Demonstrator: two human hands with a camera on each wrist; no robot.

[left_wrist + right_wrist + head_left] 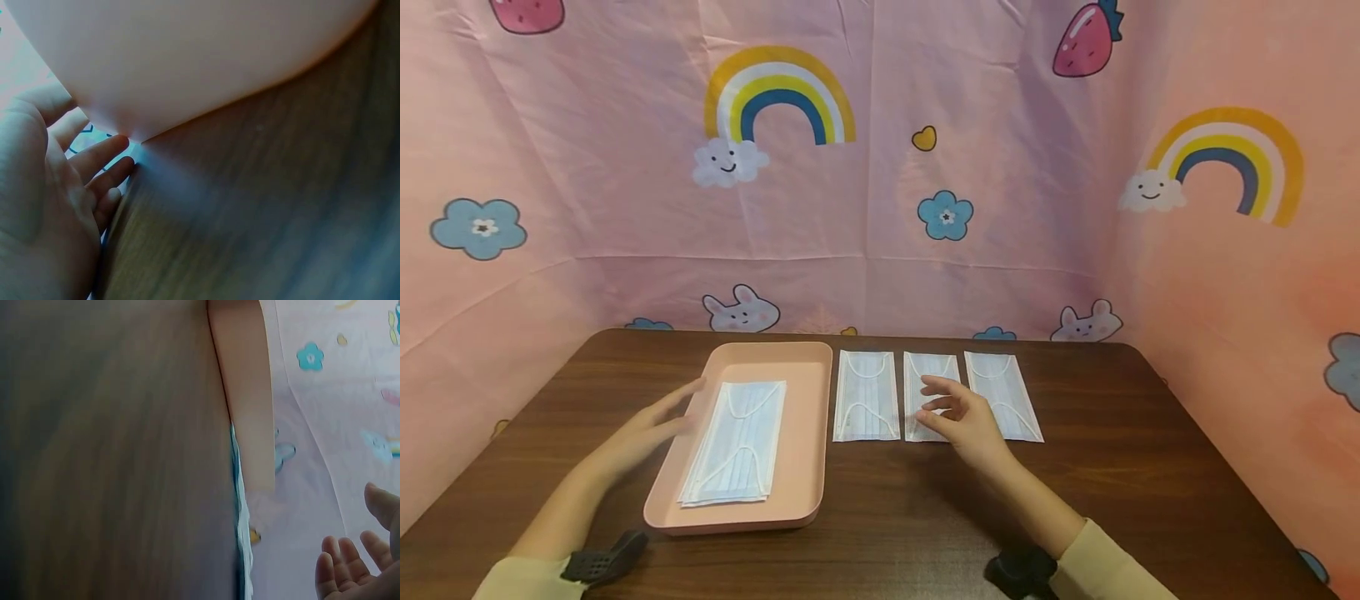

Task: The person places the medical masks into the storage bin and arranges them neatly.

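Observation:
A pink tray (802, 442) stands left of centre, with a small stack of pale blue pleated face masks (747, 429) in it. My left hand (632, 437) is at the tray's left side; the left wrist view shows its fingertips right by the tray wall (206, 69). Three more masks lie in a row to the right of the tray: a left one (867, 392), a middle one (931, 364) and a right one (1002, 392). Over the middle one hovers my right hand (973, 425), fingers loosely bent and holding nothing, as the right wrist view also shows.
The dark wooden table (895, 517) has rounded far corners. Behind it and along both sides hangs a pink cloth (1000, 275) printed with rainbows, flowers and rabbits. Dark bands with camera mounts sit at my left wrist (606, 560) and right wrist (1022, 571).

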